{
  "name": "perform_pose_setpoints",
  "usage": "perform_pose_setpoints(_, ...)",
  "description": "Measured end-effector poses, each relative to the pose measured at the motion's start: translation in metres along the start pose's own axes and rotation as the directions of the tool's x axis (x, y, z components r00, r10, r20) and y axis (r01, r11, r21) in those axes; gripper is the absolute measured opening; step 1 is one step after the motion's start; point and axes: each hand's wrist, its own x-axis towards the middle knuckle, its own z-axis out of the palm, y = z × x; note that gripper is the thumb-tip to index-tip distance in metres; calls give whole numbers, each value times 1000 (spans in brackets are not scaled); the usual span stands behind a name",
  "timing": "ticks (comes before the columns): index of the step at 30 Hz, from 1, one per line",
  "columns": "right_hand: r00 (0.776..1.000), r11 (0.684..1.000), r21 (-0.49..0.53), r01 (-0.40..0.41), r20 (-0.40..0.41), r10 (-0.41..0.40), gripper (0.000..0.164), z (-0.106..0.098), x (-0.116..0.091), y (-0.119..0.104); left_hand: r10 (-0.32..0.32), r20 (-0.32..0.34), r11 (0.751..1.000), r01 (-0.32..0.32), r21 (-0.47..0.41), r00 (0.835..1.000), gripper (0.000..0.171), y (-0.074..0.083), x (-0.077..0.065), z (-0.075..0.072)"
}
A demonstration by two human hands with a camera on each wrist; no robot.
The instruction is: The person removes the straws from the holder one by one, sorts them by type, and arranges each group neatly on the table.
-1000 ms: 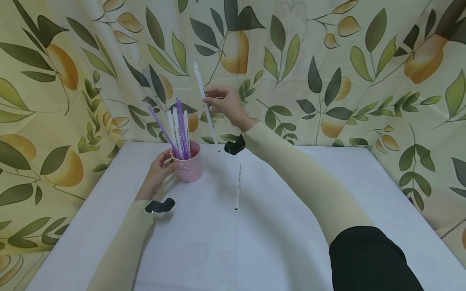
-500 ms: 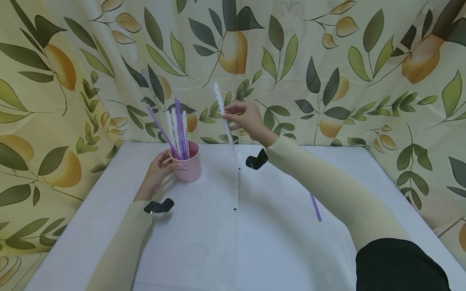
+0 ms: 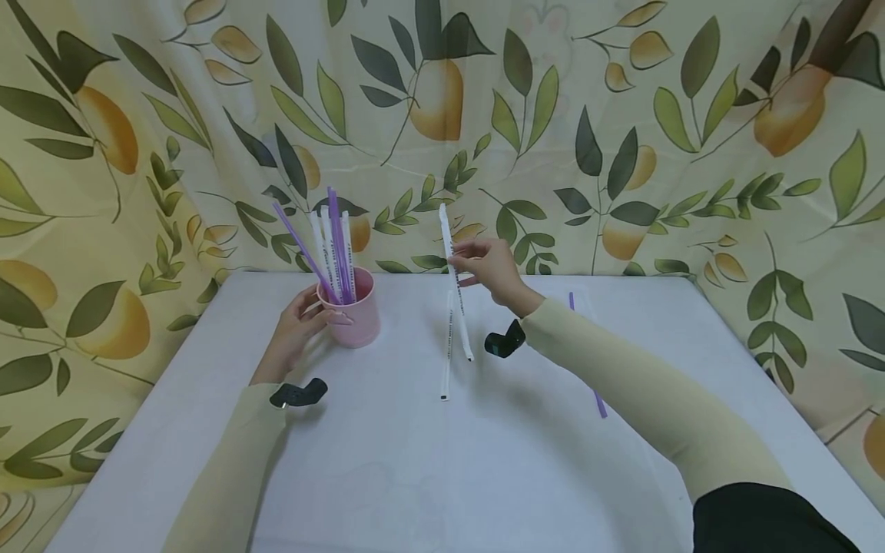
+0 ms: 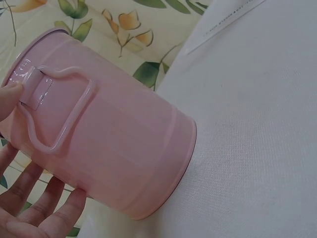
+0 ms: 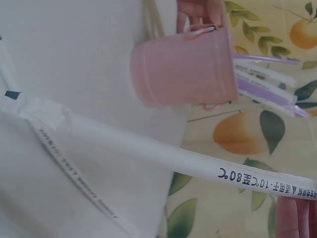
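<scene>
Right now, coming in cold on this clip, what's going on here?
The left grip holds a pink cup of purple and white straws on a white table. The right grip pinches a single white-wrapped straw, slanted; whether its lower end touches anything is hard to tell. Another white straw lies on the table close by, and a purple straw lies partly hidden by the right sleeve.
</scene>
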Motion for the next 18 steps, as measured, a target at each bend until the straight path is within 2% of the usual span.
perform_pose_setpoints(18,988,988,-19,-150,-29,150,26,-7,-15,58,-5,1,1000,5,18,1000,70,3,-3,0)
